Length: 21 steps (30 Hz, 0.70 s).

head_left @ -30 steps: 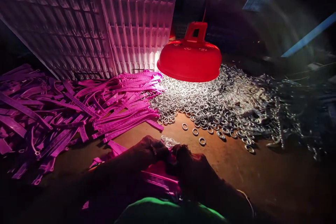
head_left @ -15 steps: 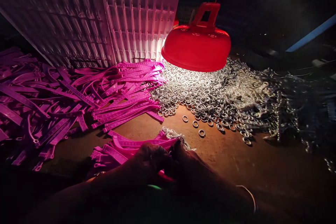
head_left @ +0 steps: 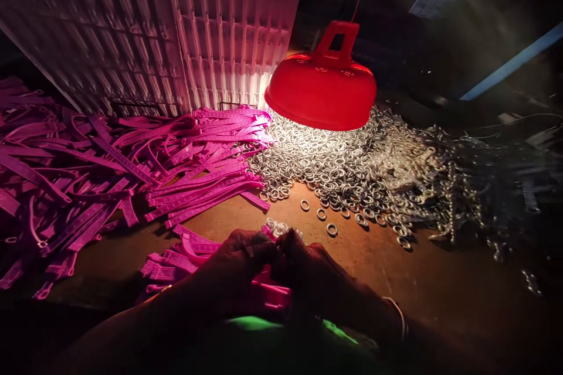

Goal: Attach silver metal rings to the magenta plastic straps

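My left hand (head_left: pixel 241 258) and my right hand (head_left: pixel 313 272) meet fingertip to fingertip above the front of the table, both closed in a pinch. Part of a pink strap (head_left: pixel 271 294) shows below and between them, in the grip of my left hand. What my right fingertips pinch is hidden in shadow. Just behind my left hand lies a small bundle of pink straps (head_left: pixel 193 243) with stitched edges. A little heap of metal chain or rings (head_left: pixel 278 227) sits right beyond the fingertips, partly covered by them.
A big pile of pink straps (head_left: pixel 79 170) spreads over the left. Loose metal rings (head_left: pixel 325 170) are heaped in the middle, chain pieces (head_left: pixel 413 181) to their right. A red lamp (head_left: pixel 321 91) hangs low over the rings. A ribbed translucent panel (head_left: pixel 229 29) stands behind on the table (head_left: pixel 369 269).
The view has shifted slightly. My joined hands now sit a little higher and cover more of the small metal heap. More of the pink strap shows beneath them.
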Available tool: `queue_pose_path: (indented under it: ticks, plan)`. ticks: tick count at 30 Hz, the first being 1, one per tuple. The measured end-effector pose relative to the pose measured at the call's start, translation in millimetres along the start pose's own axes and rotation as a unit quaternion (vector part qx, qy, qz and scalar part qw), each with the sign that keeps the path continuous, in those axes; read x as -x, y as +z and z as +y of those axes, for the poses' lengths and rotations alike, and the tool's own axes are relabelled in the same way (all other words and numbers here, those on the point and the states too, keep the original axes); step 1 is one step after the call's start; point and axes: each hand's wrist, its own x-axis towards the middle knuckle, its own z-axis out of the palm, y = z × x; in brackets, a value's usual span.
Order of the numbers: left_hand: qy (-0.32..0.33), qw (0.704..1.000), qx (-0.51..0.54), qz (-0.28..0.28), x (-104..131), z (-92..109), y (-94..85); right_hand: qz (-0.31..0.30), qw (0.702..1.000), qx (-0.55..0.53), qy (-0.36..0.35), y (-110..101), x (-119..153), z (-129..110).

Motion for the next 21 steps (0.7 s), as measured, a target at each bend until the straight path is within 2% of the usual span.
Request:
queue_pose_path:
  ticks: [4,9,13,16,18,21]
  plan:
    - [-0.002,0.999,-0.031,0.022,-4,2,-1.9,-0.008,0.997,0.065,-0.032,-3,-2,1]
    - [-0.017,0.998,-0.061,0.022,-10,-7,-10.9,0.0,0.999,-0.004,-0.051,-5,0,6]
    - [0.009,0.996,-0.093,0.007,-17,-14,-20.4,0.033,0.997,-0.05,-0.037,-6,-4,9]
    - [0.061,0.987,-0.151,0.009,-24,-16,-23.5,0.073,0.993,-0.095,-0.004,-8,-10,13]
    - [0.096,0.975,-0.199,0.031,-29,-16,-24.3,0.1,0.987,-0.125,0.016,-10,-14,17]
    - [0.105,0.955,-0.267,0.079,-29,-13,-27.6,0.114,0.984,-0.137,0.018,-10,-19,19]
